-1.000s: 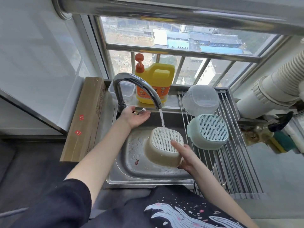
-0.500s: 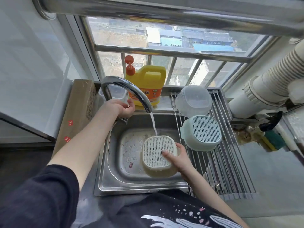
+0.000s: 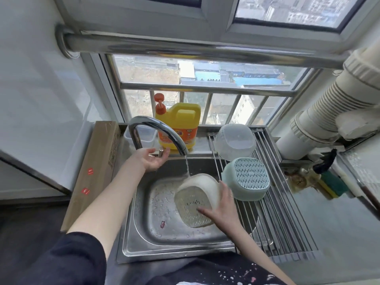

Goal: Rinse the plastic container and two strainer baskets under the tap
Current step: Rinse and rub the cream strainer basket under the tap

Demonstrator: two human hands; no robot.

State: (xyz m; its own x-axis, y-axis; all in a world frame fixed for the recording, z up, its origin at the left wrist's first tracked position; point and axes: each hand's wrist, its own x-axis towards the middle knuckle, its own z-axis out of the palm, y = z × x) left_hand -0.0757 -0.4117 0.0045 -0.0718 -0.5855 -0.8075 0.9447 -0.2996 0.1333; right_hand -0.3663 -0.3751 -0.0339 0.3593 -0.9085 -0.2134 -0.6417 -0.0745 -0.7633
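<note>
From the head view, your right hand (image 3: 221, 206) grips the beige strainer basket (image 3: 197, 199), tilted in the sink (image 3: 144, 233) under the running tap (image 3: 158, 130). Your left hand (image 3: 151, 159) lies open, seemingly touching the tap lever. The green strainer basket (image 3: 245, 178) and clear plastic container (image 3: 234, 138) rest upturned on the drying rack (image 3: 273, 219).

Right hand (image 3: 221, 210) hides beige strainer basket's (image 3: 195, 200) right rim.
</note>
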